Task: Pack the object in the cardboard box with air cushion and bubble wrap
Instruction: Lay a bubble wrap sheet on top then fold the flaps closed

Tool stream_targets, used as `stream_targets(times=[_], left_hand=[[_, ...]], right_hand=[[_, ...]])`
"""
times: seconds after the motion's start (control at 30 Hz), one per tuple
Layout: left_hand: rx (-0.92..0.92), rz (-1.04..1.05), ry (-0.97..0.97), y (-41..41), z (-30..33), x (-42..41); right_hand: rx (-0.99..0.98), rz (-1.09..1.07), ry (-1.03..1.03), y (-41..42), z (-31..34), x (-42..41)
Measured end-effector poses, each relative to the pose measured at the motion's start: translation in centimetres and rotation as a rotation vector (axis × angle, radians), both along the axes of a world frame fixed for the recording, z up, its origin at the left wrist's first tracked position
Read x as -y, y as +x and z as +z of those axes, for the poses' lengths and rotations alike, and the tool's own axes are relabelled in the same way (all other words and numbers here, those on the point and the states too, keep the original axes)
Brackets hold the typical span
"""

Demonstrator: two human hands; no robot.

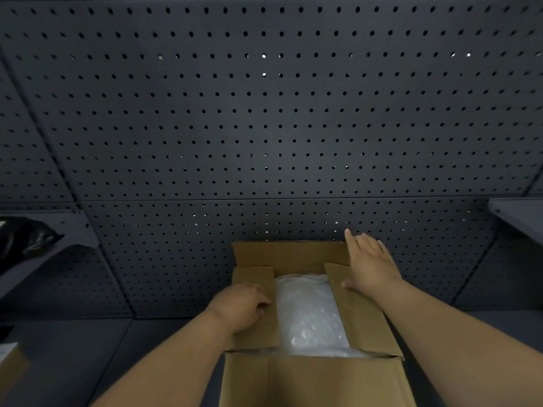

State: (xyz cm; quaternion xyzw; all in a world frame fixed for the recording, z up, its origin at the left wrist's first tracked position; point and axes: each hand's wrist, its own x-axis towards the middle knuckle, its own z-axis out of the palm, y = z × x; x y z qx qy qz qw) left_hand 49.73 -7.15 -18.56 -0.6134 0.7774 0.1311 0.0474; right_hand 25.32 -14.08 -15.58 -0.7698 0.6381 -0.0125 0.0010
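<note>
A brown cardboard box (293, 380) stands on the dark table at the bottom centre. Clear bubble wrap (308, 315) fills the gap between its two side flaps; whatever lies under the wrap is hidden. My left hand (241, 306) presses flat on the left side flap (252, 277), fingers curled over its inner edge. My right hand (370, 265) lies on the right side flap (367, 318), fingers spread and reaching up against the standing back flap (291, 254). The near flap sticks out toward me.
A dark pegboard wall (264, 127) rises right behind the box. A shelf with a black glossy bag (23, 236) hangs at the left, and another shelf edge (517, 218) at the right. A piece of cardboard (8, 365) lies at the left table edge.
</note>
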Motion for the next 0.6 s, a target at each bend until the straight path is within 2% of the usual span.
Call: stream_targets(times=[0.17,0.47,0.6], left_hand=[[0.019,-0.019,-0.006,0.0,0.3,-0.1],[0.109,-0.029,-0.022,-0.1,0.3,-0.6],[0.138,-0.006,-0.345,-0.4,0.5,-1.7]], right_hand=[[-0.036,0.115,-0.113,-1.2,0.3,-1.0],[-0.152,0.185,-0.059,-1.7,-0.9,-3.5],[-0.159,0.224,-0.015,-2.0,-1.7,-4.2]])
